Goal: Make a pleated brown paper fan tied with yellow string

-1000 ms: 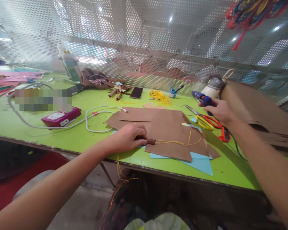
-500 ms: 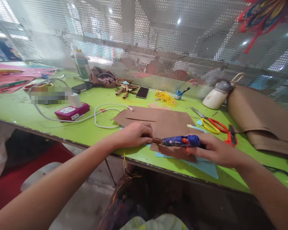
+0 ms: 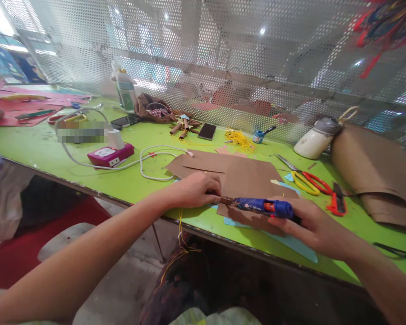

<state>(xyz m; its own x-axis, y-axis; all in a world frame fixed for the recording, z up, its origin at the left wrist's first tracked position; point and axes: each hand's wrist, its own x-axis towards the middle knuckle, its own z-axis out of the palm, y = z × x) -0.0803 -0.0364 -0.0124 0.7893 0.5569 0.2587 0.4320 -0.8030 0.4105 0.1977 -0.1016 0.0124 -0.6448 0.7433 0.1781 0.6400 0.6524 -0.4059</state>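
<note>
My right hand (image 3: 311, 225) is wrapped round a blue glue gun (image 3: 264, 206), which lies nearly level with its nozzle pointing left. Close to that nozzle, the fingers of my left hand (image 3: 199, 187) pinch a small brown paper piece (image 3: 226, 200), mostly hidden by the fingertips; its exact shape I cannot make out. Whether nozzle and piece touch is unclear. Beneath both hands lie sheets of brown paper (image 3: 253, 174), with light blue paper (image 3: 299, 248) sticking out at the table's front edge.
Scissors (image 3: 304, 178) and an orange-handled cutter (image 3: 337, 201) lie right, before a large brown paper roll (image 3: 375, 171) and a white bottle (image 3: 314, 140). Behind are yellow string (image 3: 238, 140) and a phone (image 3: 207, 131). A purple power block (image 3: 110, 155) with a white cable stands left.
The view has shifted slightly, so the table's things appear further right. Part of another person's arm now shows at the left edge. Both hands keep nearly the same hold.
</note>
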